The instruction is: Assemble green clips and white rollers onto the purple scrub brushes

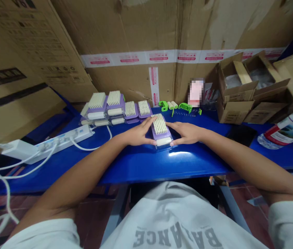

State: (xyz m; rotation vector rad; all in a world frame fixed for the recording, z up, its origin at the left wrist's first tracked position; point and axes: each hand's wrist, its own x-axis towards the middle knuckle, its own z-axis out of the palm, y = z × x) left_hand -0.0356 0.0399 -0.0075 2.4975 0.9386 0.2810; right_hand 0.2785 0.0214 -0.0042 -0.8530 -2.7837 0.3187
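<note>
A purple pack [159, 125] with rows of cream bristle-like pegs and a white roll at its near end lies on the blue table before me. Clear plastic seems to cover its near end. My left hand [140, 134] holds its left side, thumb at the near corner and fingers at the far one. On the opposite side, my right hand [185, 132] grips it the same way. Similar purple packs [115, 102] are stacked and lined up to the left, beyond my left hand.
Bright green plastic pieces [185, 107] and small cream rolls [172, 104] lie behind the pack. Open cardboard boxes [236, 110] and a large plastic bottle [284, 129] stand at right. A white power strip [63, 140] with cables lies left. Cardboard [136, 31] walls the back.
</note>
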